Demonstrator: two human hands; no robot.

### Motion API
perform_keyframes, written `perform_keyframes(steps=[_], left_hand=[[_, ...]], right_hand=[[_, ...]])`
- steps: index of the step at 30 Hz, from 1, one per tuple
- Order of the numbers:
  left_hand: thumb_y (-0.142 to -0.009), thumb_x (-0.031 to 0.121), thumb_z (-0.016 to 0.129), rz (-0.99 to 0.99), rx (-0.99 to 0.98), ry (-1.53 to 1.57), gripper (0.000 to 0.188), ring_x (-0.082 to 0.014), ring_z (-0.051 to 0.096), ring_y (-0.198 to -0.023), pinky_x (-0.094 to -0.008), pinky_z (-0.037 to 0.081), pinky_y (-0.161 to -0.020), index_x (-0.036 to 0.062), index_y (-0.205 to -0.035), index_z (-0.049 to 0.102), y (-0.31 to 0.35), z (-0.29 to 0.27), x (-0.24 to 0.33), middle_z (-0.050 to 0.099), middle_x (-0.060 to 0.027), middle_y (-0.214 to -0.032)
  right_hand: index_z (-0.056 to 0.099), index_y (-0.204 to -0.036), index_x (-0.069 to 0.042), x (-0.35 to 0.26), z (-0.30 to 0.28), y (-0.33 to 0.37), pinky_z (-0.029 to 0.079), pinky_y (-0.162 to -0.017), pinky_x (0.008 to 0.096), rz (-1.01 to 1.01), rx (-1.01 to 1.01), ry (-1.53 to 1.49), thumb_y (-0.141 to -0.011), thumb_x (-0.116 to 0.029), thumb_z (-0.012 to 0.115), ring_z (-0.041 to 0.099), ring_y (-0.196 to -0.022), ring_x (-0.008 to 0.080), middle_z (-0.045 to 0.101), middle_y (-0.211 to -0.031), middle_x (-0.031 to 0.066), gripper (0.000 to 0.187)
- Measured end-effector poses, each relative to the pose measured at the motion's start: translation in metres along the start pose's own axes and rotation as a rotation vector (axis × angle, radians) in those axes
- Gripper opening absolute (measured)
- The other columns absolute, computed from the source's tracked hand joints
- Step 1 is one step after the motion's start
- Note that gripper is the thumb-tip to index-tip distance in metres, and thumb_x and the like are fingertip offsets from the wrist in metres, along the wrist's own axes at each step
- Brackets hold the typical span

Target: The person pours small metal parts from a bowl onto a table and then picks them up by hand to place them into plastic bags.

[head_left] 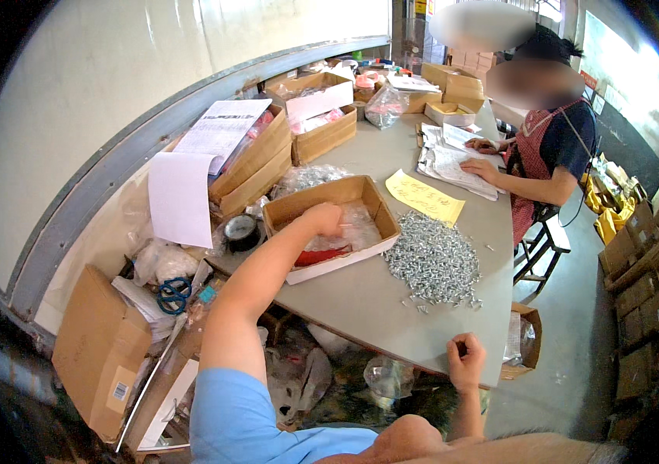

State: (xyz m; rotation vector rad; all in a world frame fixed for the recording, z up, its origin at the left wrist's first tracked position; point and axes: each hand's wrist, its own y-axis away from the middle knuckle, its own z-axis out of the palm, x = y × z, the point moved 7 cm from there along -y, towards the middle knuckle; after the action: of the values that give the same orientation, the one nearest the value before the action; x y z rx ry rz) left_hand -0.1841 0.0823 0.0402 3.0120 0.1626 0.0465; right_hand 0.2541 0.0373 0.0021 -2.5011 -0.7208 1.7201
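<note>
My left hand [326, 220] reaches down into an open cardboard box [376, 243] with a white front wall. Its fingers are curled against clear plastic bags [360, 227], and the fingertips are hidden, so what they grip cannot be made out. Something red [320, 256] lies in the box below my wrist. My right hand [466, 360] rests at the table's near edge in a loose fist; nothing shows in it. Between the box and that hand spreads a heap of small silvery screws [431, 259], with a yellow handwritten sheet [424, 196] touching its far side.
Across the grey table [329, 309], a person [550, 147] in a red apron leans over papers [457, 165]. Cardboard boxes [256, 166] line the wall. A black tape roll [242, 232] and blue-handled scissors [174, 295] lie left. Stacked cartons [642, 301] stand right.
</note>
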Motion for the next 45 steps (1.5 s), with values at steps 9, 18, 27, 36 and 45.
perform_keyframes(steps=[9,18,27,36,45], left_hand=[[-0.069,0.009,0.072,-0.009,0.51,0.565,0.027,-0.0253,0.063,-0.074,-0.0366,0.051,-0.067,0.0015,-0.091,0.059,0.032,-0.054,-0.005,0.064,-0.0145,-0.079],[-0.082,-0.001,0.061,-0.087,0.552,1.269,0.013,-0.012,0.061,-0.073,-0.0251,0.051,-0.066,-0.001,-0.095,0.057,0.136,-0.063,0.059,0.064,-0.006,-0.081],[-0.088,0.011,0.064,-0.094,0.252,1.604,0.01,-0.0058,0.054,-0.072,-0.0211,0.045,-0.066,0.0022,-0.09,0.059,0.229,0.066,0.138,0.06,0.0007,-0.078],[-0.085,0.009,0.068,-0.314,0.175,1.88,0.014,-0.0072,0.055,-0.068,-0.0223,0.045,-0.06,-0.0019,-0.094,0.068,0.252,0.165,0.164,0.065,-0.0057,-0.082],[-0.081,0.009,0.072,-0.459,0.042,1.912,0.01,-0.0105,0.055,-0.066,-0.0239,0.045,-0.063,0.0015,-0.087,0.07,0.259,0.194,0.17,0.063,-0.0029,-0.076]], right_hand=[[0.055,-0.078,0.0,0.003,-0.001,0.001,0.043,-0.059,0.0293,-0.038,0.01,0.019,-0.078,-0.005,0.062,0.053,-0.062,0.0191,0.053,-0.071,0.0101,0.009],[0.056,-0.114,-0.001,-0.009,0.022,-0.024,0.044,-0.086,0.0393,-0.122,-0.062,0.429,-0.075,-0.001,0.057,0.052,-0.098,0.0337,0.052,-0.109,0.0174,0.039],[0.049,-0.126,-0.001,-0.025,0.078,-0.061,0.036,-0.101,0.0416,-0.216,-0.349,0.466,-0.073,-0.002,0.056,0.041,-0.117,0.037,0.044,-0.123,0.019,0.053],[0.053,-0.122,-0.006,-0.041,0.051,0.001,0.045,-0.091,0.038,-0.114,-0.308,0.307,-0.073,-0.003,0.066,0.053,-0.104,0.0318,0.052,-0.116,0.0147,0.051],[0.056,-0.116,-0.005,-0.038,0.042,-0.002,0.048,-0.083,0.0342,-0.066,-0.241,0.244,-0.068,0.0,0.069,0.056,-0.099,0.0267,0.053,-0.114,0.0122,0.05]])
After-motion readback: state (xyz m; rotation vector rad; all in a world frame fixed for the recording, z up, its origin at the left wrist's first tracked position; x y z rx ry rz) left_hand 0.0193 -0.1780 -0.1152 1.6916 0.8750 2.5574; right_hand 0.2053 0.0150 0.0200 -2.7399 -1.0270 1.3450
